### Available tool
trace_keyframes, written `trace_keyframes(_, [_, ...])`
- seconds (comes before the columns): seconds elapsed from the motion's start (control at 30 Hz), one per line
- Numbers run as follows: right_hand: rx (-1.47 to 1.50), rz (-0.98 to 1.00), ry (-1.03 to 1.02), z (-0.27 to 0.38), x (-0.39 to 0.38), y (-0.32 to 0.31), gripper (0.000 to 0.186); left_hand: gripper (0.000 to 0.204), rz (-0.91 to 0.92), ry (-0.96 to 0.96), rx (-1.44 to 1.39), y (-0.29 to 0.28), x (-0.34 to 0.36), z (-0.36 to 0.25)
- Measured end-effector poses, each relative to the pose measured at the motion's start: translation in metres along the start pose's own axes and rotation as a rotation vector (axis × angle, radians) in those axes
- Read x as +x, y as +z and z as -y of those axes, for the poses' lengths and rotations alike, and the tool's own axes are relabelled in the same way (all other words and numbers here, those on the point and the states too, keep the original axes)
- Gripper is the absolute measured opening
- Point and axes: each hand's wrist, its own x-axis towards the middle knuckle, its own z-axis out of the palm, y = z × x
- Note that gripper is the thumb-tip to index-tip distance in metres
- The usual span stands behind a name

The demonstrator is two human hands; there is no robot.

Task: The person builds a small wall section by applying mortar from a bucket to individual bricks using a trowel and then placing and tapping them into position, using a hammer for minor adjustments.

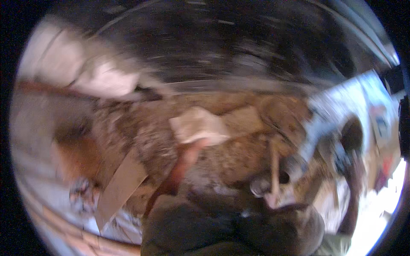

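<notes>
My left hand, smeared by motion, reaches to a creased pale sheet or cloth lying on brown, crumbly material; whether it grips the sheet is unclear. On the right, my right hand is raised at the end of my forearm, beside a dark object; its fingers are blurred. Between the hands, a wooden handle stands out near some dark and metallic round items. A flat brown board or cardboard piece lies at lower left.
Pale lumpy items, maybe sacks, are at upper left, and an orange-brown blurred shape is on the left. A pale blue-white sheet or panel rises at upper right. Wooden planks run along the lower left. A dark area spans the top.
</notes>
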Motion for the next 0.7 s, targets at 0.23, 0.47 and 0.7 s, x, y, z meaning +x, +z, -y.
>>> trace_keyframes(0.23, [0.271, 0.562, 0.148, -0.088, -0.031, 0.040, 0.028, 0.085, -0.001, -0.087, 0.250, -0.021, -0.013, 0.010])
trace_keyframes(0.47, [-0.020, 0.343, 0.077, -0.156, -0.051, 0.068, 0.050, 0.082, 0.051, 0.008, 0.087, -0.004, -0.010, 0.008])
trace_keyframes(0.7, [0.074, 0.365, 0.192, -0.072, -0.060, 0.004, 0.033, 0.085, 0.012, -0.046, -0.044, -0.014, -0.012, 0.023])
